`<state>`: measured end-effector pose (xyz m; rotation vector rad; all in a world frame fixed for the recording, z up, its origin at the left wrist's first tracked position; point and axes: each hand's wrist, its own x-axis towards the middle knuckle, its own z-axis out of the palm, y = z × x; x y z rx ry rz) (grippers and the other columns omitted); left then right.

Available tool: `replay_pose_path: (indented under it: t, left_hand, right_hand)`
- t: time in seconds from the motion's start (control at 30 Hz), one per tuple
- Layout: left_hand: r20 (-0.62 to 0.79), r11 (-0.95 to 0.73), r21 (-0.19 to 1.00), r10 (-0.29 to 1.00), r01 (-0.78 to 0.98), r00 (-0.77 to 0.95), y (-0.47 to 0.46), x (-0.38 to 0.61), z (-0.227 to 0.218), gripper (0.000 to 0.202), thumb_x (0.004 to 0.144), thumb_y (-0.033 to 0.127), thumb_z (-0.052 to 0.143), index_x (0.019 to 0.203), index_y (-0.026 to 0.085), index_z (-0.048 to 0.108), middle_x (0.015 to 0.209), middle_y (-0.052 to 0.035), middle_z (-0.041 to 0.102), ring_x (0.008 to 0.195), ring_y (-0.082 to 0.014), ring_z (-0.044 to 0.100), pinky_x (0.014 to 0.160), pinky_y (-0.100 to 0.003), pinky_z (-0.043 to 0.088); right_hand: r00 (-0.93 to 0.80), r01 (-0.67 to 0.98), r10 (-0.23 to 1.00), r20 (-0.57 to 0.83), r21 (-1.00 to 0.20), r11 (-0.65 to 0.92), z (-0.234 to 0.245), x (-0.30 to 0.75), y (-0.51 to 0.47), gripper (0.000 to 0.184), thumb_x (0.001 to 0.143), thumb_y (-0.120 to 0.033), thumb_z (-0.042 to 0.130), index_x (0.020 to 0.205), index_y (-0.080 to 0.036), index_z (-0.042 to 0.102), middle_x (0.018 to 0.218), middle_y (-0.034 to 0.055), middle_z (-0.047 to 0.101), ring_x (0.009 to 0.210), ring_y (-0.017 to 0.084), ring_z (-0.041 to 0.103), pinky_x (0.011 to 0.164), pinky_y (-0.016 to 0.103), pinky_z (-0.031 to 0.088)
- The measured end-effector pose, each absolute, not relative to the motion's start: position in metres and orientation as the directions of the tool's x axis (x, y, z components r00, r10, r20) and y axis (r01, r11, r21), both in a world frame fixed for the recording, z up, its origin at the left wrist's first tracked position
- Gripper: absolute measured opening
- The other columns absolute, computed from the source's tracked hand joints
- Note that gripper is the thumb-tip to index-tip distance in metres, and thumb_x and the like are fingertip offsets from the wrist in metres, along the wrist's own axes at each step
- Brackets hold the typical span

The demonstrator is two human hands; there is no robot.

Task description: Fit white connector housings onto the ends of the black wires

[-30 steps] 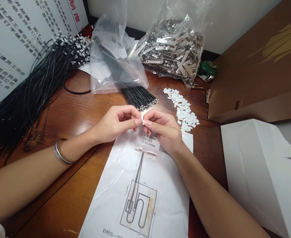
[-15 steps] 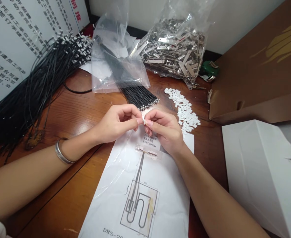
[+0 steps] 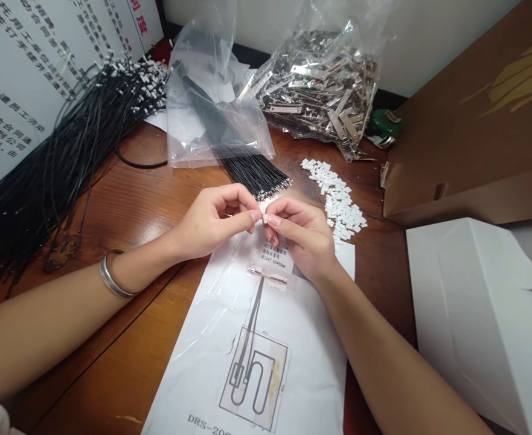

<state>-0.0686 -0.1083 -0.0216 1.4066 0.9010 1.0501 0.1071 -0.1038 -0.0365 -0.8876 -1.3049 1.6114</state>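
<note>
My left hand (image 3: 223, 217) and my right hand (image 3: 299, 232) meet fingertip to fingertip above the top of a printed sheet (image 3: 311, 338). Between thumb and forefinger, my right hand pinches a small white plastic connector housing (image 3: 265, 218). My left thumb and forefinger are pressed together right beside it; whatever they grip is hidden. Just behind the fingers lies a bundle of black wires (image 3: 254, 172) with metal-tipped ends, partly inside a clear plastic bag (image 3: 179, 136). To the right is a loose pile of white connector housings (image 3: 338, 202).
A clear bag of flat metal pieces (image 3: 315, 90) stands at the back, with a green tape measure (image 3: 383, 125) by it. Black wires with white connectors (image 3: 80, 133) heap up on the left. A brown box (image 3: 465, 133) and a white paper box (image 3: 469, 314) bound the right side.
The white housing and the pinching fingertips have shifted very slightly upward. Both hands keep their pinch, and the things around them stay in place.
</note>
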Motion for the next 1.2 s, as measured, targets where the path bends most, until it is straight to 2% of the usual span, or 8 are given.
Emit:
replay_pose_path:
  t: [0.57,1.2]
  left_hand:
    - [0.139,-0.126,0.99,0.931,-0.062,0.337,-0.1088,-0.0688,-0.0234,0.016,0.081,0.023,0.072,0.073,0.014,0.062,0.061,0.0021,0.062,0.051,-0.0054,0.052,0.051,-0.017,0.043]
    - [0.119,-0.109,0.993,0.921,-0.05,0.372,-0.1087,-0.0689,-0.0228,0.018,0.081,0.026,0.071,0.072,0.014,0.062,0.06,0.0029,0.059,0.052,-0.0063,0.051,0.053,-0.019,0.042]
  right_hand:
    - [-0.366,-0.235,0.931,-0.003,-0.967,-0.095,-0.0366,0.1073,-0.1036,0.011,0.074,-0.024,0.068,0.067,-0.018,0.064,0.051,-0.0029,0.058,0.045,0.009,0.045,0.046,0.025,0.03]
    - [-0.38,-0.235,0.925,0.004,-0.968,-0.092,-0.0355,0.1071,-0.104,0.01,0.074,-0.023,0.068,0.067,-0.017,0.063,0.051,-0.0026,0.057,0.045,0.008,0.045,0.045,0.024,0.029]
